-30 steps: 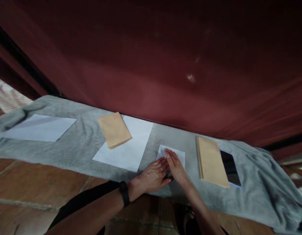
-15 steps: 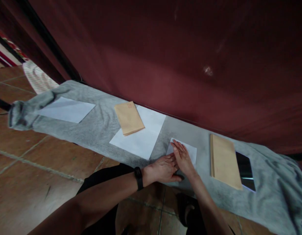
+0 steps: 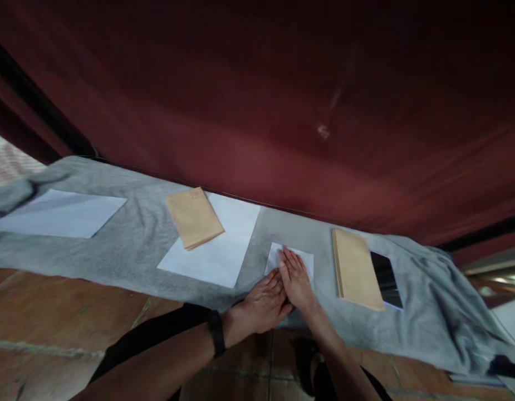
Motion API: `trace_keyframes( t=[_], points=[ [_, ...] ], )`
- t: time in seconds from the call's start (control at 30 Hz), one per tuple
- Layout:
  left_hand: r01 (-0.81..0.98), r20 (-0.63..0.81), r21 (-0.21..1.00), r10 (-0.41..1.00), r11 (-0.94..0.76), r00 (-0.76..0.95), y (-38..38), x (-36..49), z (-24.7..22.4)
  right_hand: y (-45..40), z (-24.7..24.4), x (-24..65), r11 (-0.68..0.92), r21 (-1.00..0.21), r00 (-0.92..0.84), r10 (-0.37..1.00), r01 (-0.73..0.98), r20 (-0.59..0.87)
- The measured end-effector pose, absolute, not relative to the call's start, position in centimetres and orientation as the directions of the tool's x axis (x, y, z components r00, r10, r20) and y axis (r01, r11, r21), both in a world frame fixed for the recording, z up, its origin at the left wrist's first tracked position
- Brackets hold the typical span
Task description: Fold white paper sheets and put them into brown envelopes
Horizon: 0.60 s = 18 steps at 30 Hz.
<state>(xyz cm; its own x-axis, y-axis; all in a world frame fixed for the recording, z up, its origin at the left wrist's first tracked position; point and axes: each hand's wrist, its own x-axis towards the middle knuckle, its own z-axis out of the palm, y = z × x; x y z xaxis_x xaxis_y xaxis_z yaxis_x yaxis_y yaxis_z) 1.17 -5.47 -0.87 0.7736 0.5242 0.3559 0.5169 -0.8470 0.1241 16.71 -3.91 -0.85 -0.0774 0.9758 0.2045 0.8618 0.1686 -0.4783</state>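
A small folded sheet of white paper [image 3: 308,264] lies on the grey cloth in front of me, partly covered by both hands. My right hand [image 3: 295,277] rests flat on it with the fingers stretched out toward the far edge. Beside it and touching it, my left hand [image 3: 265,303] lies palm down on the paper's near left part, fingers extended, a black band on the wrist. Left of the hands is a larger white sheet [image 3: 217,267] with a stack of brown envelopes [image 3: 194,218] on top. To the right lies another stack of brown envelopes [image 3: 357,270].
The grey cloth [image 3: 132,256] covers a long narrow surface against a dark red curtain [image 3: 249,122]. More white paper [image 3: 69,214] lies at the far left. A dark-screened phone or tablet [image 3: 386,278] sits partly beneath the right envelopes. Tiled floor [image 3: 65,312] shows below.
The view has swung to the right, so everything sits further left in the picture. Both hands stay on the small folded paper, the left now slightly nearer me.
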Motion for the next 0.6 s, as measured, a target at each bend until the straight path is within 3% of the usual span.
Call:
trace_keyframes(
  t=[0.23, 0.6],
  points=[
    [0.515, 0.366, 0.132, 0.524, -0.847, 0.769, -5.2, 0.9, -1.7, -5.1, -1.7, 17.7, 0.099, -0.36, -0.021, 0.977, 0.928, 0.213],
    [0.698, 0.369, 0.13, 0.688, -0.704, 0.625, -2.1, 1.0, -3.8, -6.8, -3.0, 20.0, -0.014, -0.137, 0.054, 0.955, 0.99, 0.292]
  ],
)
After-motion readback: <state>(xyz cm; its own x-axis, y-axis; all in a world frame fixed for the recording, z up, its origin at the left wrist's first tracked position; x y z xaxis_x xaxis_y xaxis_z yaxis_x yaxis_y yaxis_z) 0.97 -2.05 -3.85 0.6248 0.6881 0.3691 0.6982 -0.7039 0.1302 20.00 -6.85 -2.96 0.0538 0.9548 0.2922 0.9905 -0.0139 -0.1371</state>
